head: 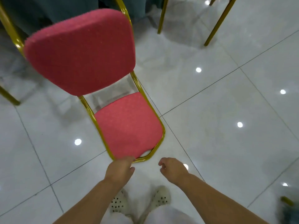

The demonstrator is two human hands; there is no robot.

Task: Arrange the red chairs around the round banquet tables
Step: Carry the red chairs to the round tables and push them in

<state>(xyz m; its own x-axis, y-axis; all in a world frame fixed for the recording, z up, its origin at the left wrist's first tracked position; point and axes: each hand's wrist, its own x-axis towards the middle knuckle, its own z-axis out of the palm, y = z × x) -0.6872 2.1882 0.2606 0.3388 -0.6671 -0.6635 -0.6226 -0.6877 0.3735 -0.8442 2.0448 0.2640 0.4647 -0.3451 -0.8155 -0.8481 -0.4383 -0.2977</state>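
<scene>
A red chair (80,52) with a gold metal frame stands on the white tiled floor in front of me. Its backrest pad (127,125) is nearest me and its larger seat pad lies beyond. My left hand (120,168) grips the top rim of the backrest's gold frame at its left corner, fingers curled over the edge. My right hand (171,168) hovers just right of the frame, fingers loosely curled, holding nothing and touching nothing. The chair's legs are mostly hidden under the seat.
A teal tablecloth (48,10) hangs at the top left, just past the chair. Gold legs of other chairs stand at the top right (218,23) and along the left edge (9,29). My white shoes (119,204) are below. A dark object (288,207) sits bottom right.
</scene>
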